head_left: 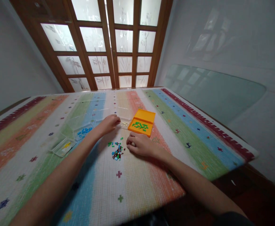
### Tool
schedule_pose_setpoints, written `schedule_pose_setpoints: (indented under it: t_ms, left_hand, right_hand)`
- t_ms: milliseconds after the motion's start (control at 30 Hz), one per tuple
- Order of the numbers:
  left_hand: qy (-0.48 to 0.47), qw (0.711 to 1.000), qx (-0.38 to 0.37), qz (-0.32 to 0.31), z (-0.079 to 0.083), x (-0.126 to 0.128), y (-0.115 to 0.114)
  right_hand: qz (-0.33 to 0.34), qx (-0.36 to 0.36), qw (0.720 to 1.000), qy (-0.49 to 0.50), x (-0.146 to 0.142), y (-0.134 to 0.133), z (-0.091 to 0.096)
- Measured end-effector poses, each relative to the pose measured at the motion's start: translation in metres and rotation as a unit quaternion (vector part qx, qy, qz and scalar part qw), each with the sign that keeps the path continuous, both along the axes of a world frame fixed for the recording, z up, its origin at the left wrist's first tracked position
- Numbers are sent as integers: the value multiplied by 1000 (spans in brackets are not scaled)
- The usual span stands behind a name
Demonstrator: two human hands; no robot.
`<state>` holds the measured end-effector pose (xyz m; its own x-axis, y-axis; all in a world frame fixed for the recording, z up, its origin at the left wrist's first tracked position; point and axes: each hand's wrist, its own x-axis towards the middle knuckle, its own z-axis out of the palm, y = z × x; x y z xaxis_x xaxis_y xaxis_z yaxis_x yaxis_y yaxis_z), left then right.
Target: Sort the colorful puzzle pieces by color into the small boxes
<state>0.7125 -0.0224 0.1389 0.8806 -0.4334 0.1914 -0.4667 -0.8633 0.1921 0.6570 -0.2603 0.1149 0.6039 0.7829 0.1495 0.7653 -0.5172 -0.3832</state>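
Note:
My left hand (108, 124) reaches forward over a striped cloth, its fingers curled together at the edge of a small clear tray (124, 123) holding pale pieces. My right hand (139, 145) rests knuckles-up on the cloth, fingers curled under, just right of a small heap of tiny mixed-colour bricks (117, 152). Whether either hand holds a piece is hidden. An orange tray (143, 121) with green pieces lies just beyond my right hand.
A clear tray of blue pieces (83, 131) and a clear tray with yellow pieces (63, 147) lie to the left. The striped cloth covers the table (175, 138); its right edge drops off near a wall. A wooden glazed door (111, 44) stands behind.

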Motion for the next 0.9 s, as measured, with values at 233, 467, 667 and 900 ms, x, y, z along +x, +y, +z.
schedule_pose_setpoints:
  t_ms: [233, 467, 667, 900]
  left_hand:
    - [16, 999, 36, -12, -10, 22, -5]
    - [15, 999, 40, 15, -7, 20, -9]
    - [30, 998, 30, 37, -2, 14, -14]
    - [-52, 998, -34, 17, -5, -6, 5]
  right_hand:
    - [5, -6, 1000, -18, 0, 1, -4]
    - [7, -3, 1000, -24, -1, 1, -1]
    - [12, -7, 1000, -25, 0, 1, -2]
    - [36, -16, 999, 2, 7, -7, 1]
